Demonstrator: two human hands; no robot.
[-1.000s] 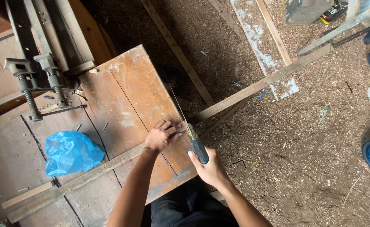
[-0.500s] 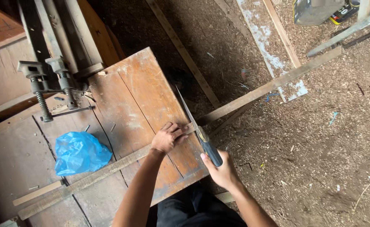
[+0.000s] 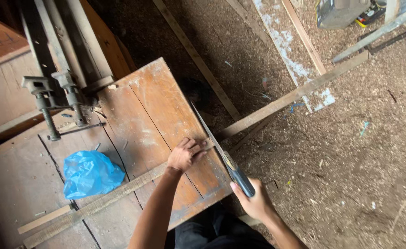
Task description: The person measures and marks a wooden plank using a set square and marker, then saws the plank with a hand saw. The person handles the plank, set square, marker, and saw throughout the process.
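The right hand (image 3: 254, 203) has its grip closed tight round the dark handle of a handsaw (image 3: 221, 154), held near the front edge of the counter (image 3: 166, 106), just off its right corner. Half a second earlier the saw lay steeper, with its tip pointing further away; now the blade is drawn back and lies lower, so the hand appears to be in the pull of a stroke, and the cut is probably under way rather than finished, since the strip shows no break. The blade crosses a long wooden strip (image 3: 276, 103) right at the counter's right edge. The left hand (image 3: 184, 154) lies flat on that strip just left of the blade, fingers spread and pressing down, gripping nothing but pinning the wood to the counter; it has kept this place through the last second. The strip runs from the near left of the counter, under the left hand, out past the edge and away to the far right over the floor (image 3: 332, 184), which is thick with sawdust and shavings. On the counter to the left lies a crumpled blue plastic bag (image 3: 91, 173), touching the strip's far side. Further left and away stand two metal clamps (image 3: 55, 99) with long screws. Loose boards (image 3: 198, 60) lie on the floor beyond.
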